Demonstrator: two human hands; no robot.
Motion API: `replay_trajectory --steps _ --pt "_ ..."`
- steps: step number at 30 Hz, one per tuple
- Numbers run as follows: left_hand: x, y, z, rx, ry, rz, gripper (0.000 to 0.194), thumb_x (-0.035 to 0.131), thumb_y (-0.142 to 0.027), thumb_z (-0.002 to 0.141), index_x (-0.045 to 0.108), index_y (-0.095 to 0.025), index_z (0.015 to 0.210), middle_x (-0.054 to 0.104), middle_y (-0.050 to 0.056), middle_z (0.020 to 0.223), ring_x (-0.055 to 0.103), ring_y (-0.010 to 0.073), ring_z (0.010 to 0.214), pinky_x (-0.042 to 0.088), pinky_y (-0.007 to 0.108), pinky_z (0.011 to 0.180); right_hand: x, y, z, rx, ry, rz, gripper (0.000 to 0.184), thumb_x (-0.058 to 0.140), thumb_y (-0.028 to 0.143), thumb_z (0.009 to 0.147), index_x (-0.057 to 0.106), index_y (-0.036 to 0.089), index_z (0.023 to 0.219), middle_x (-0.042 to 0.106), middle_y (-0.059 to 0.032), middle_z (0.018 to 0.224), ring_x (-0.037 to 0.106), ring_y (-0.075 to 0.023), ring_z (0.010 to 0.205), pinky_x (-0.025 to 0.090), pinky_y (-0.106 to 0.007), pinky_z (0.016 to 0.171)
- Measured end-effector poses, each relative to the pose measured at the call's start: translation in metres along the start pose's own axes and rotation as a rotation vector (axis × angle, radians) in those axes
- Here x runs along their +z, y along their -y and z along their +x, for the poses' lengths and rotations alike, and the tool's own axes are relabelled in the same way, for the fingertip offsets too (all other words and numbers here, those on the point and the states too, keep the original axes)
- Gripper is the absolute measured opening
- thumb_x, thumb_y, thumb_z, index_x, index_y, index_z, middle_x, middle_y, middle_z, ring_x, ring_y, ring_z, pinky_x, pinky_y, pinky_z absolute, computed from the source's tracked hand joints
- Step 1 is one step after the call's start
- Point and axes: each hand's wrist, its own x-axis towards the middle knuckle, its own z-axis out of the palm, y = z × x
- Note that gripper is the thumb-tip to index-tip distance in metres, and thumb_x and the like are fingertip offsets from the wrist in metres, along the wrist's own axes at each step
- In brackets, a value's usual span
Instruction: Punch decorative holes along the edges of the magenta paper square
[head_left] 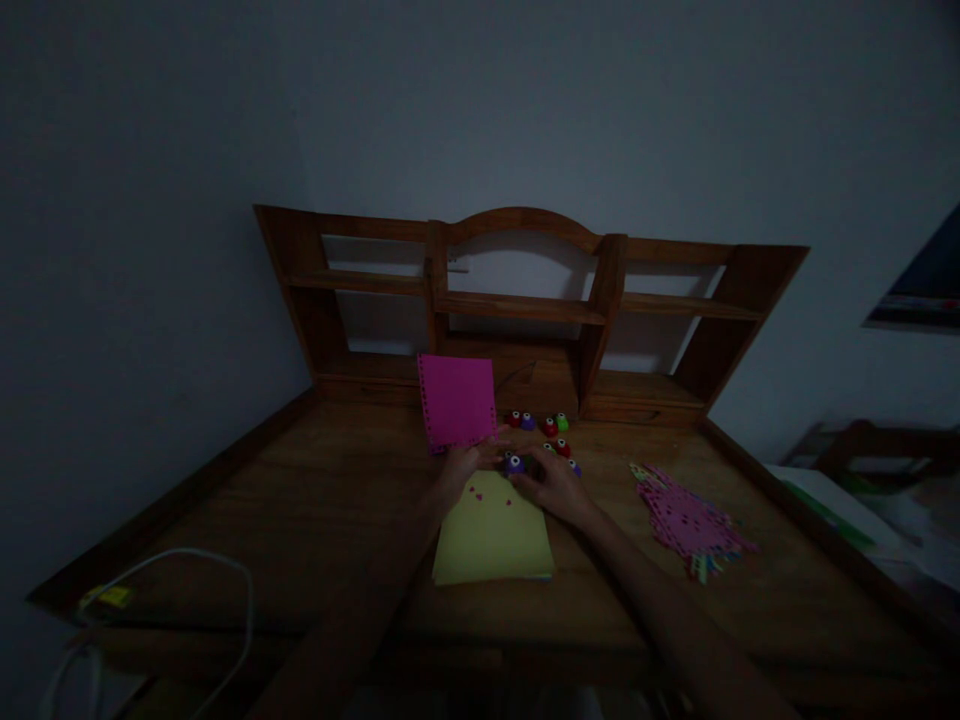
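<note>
A small purple craft punch point(515, 465) with a white eye-like spot sits above the top edge of a yellow paper stack point(495, 545). My right hand point(556, 485) curls around its right side, thumb and forefinger on it. My left hand point(469, 463) reaches in from the left with fingers stretched out, beside the lower edge of a bright pink sheet point(457, 400). Small holes line that sheet's edges. A few tiny pink heart cut-outs point(479, 497) lie on the yellow paper. Dim light hides the finer finger contacts.
More punches, red point(550, 427), green point(562, 422) and purple point(528, 422), stand behind my hands. Pink perforated pieces point(690, 520) lie in a pile at right. A wooden shelf unit point(517, 308) backs the desk. A white cable point(247, 590) loops at front left.
</note>
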Motion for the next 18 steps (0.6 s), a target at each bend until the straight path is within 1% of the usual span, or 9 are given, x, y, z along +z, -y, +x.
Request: replay_trajectory --steps 3,6,9,12,15,18 --pt "0.0020 -0.0028 -0.0009 0.002 -0.004 0.012 0.035 0.064 -0.033 0.080 0.071 -0.015 0.110 0.068 0.016 0.122 0.065 0.0340 0.107 0.053 0.049 0.087 -0.0024 0.0004 -0.0006 0.004 0.002 -0.024 0.035 0.066 0.027 0.083 0.061 0.023 0.117 0.069 -0.0047 0.099 0.062 -0.0198 0.078 0.048 -0.032 0.071" --pt "0.0025 -0.0059 -0.0036 -0.005 0.014 0.019 0.034 0.063 -0.033 0.081 0.072 -0.014 0.109 0.071 0.016 0.116 0.065 0.0344 0.108 0.051 0.050 0.091 -0.0021 0.0025 -0.0010 -0.009 0.019 -0.022 0.034 0.067 0.028 0.083 0.061 0.023 0.116 0.069 -0.0052 0.099 0.063 -0.0200 0.078 0.049 -0.032 0.072" --pt "0.0018 -0.0074 -0.0050 -0.027 0.012 0.023 0.032 0.064 -0.034 0.081 0.073 -0.015 0.105 0.073 0.016 0.109 0.067 0.0337 0.103 0.051 0.050 0.092 -0.0017 0.0055 -0.0007 -0.064 0.039 -0.008 0.031 0.067 0.026 0.083 0.062 0.023 0.112 0.068 -0.0057 0.102 0.063 -0.0207 0.085 0.049 -0.033 0.076" --pt "0.0019 -0.0085 -0.0051 -0.043 -0.026 0.035 0.031 0.066 -0.033 0.078 0.074 -0.014 0.102 0.072 0.015 0.111 0.067 0.0329 0.102 0.052 0.048 0.091 -0.0025 0.0080 -0.0002 -0.107 0.060 -0.004 0.027 0.067 0.022 0.082 0.064 0.023 0.109 0.067 -0.0059 0.106 0.063 -0.0214 0.094 0.049 -0.033 0.081" --pt "0.0035 -0.0086 -0.0038 -0.052 -0.075 0.057 0.029 0.067 -0.029 0.074 0.074 -0.015 0.099 0.071 0.013 0.115 0.068 0.0321 0.102 0.054 0.044 0.087 -0.0032 0.0091 0.0001 -0.110 0.070 -0.006 0.025 0.067 0.021 0.081 0.065 0.023 0.106 0.066 -0.0061 0.108 0.063 -0.0215 0.097 0.049 -0.034 0.084" --pt "0.0050 -0.0051 -0.0005 -0.080 -0.137 0.086 0.027 0.068 -0.027 0.073 0.075 -0.015 0.096 0.074 0.013 0.108 0.070 0.0315 0.095 0.057 0.041 0.079 -0.0031 0.0090 0.0002 -0.109 0.074 0.000 0.023 0.067 0.020 0.081 0.066 0.024 0.104 0.066 -0.0060 0.108 0.063 -0.0215 0.098 0.049 -0.034 0.086"
